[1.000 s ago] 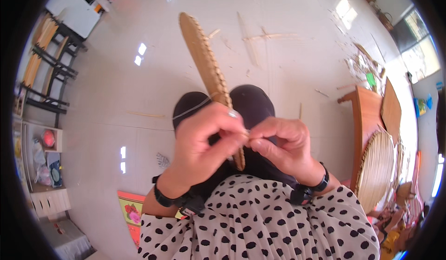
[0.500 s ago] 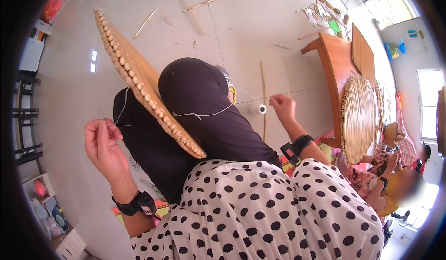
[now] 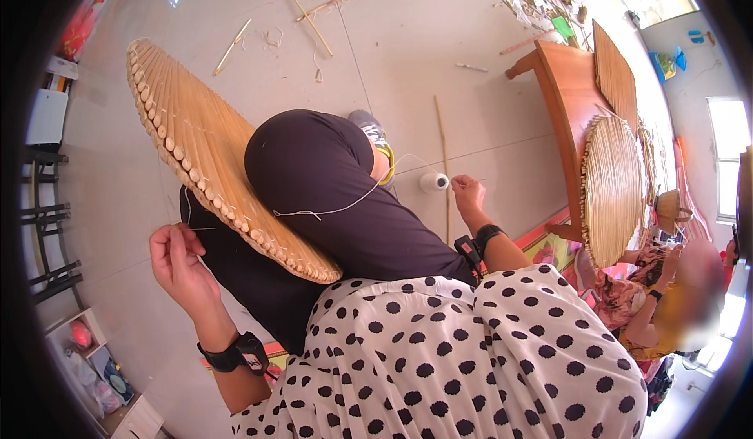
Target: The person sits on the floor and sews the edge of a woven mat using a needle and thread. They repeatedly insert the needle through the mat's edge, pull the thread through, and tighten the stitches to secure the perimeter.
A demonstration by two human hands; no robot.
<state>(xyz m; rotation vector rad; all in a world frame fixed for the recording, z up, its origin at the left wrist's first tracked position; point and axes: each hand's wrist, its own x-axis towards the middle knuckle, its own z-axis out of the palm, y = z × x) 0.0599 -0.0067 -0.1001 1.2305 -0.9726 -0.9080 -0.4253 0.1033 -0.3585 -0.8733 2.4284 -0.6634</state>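
Note:
A round, flat mat of stitched plant stalks [image 3: 212,137] leans across my thighs, its edge of cut stalk ends facing left. My left hand [image 3: 182,266] is closed in a pinch on a thin needle [image 3: 202,229], left of the mat's lower edge. A white thread rises from near the needle to the mat. Another length of white thread [image 3: 345,206] lies over my dark-trousered knee and runs toward a white thread spool [image 3: 433,182] on the floor. Beside the spool, my right hand [image 3: 471,197] has its fingers pinched together; what they hold is too small to make out.
At right stands a wooden table [image 3: 553,102], with a second round stalk mat [image 3: 608,192] against it. A co-worker [image 3: 659,306] sits beyond that. Sticks [image 3: 306,17] and scraps lie on the tiled floor ahead. A black rack [image 3: 47,211] stands at far left.
The mat has tipped so more of its flat face shows. My left hand has shifted slightly down, still pinching the needle. My right hand has moved slightly down and left, close to the spool.

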